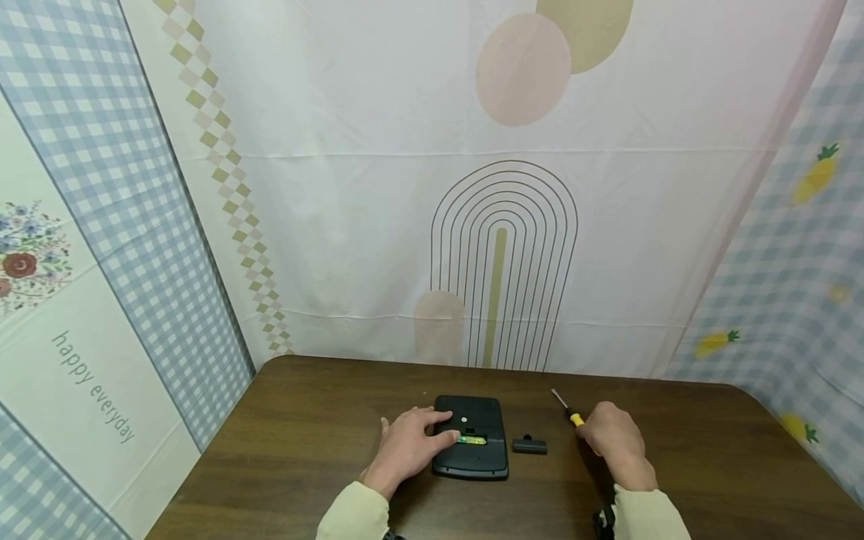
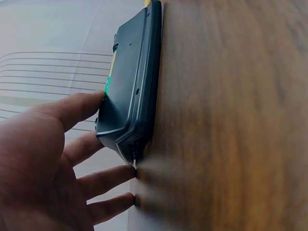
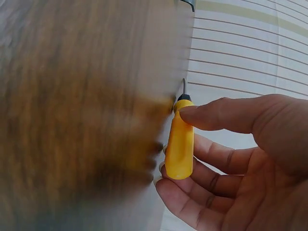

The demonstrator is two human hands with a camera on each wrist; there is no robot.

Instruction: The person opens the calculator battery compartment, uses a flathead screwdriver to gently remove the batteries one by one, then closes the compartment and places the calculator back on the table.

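The dark device (image 1: 472,459) lay back side up on the bench (image 1: 317,420), a green-and-yellow battery (image 1: 475,440) in its recess and a small black cover (image 1: 529,447) just to its right. The grip of the left hand (image 1: 409,442) was loose, clenched on nothing: thumb at the battery's left end, index finger on the casing. The right hand (image 1: 616,435) had its grip around the handle of a yellow screwdriver (image 1: 577,418), shaft pointing away from the person.

To steady the device well, light pressure straight down seemed best, so that it neither slid nor tipped, with the screwdriver's tip kept clear of the thumb.

The head view gave the battery's length, which the left wrist view caught only edge-on; that view added two more fingertips at the bench beside the casing's corner. The right wrist view revealed the handle's butt, hidden from above. With the wood blurred there, whether the tip touched it could not fairly be told.
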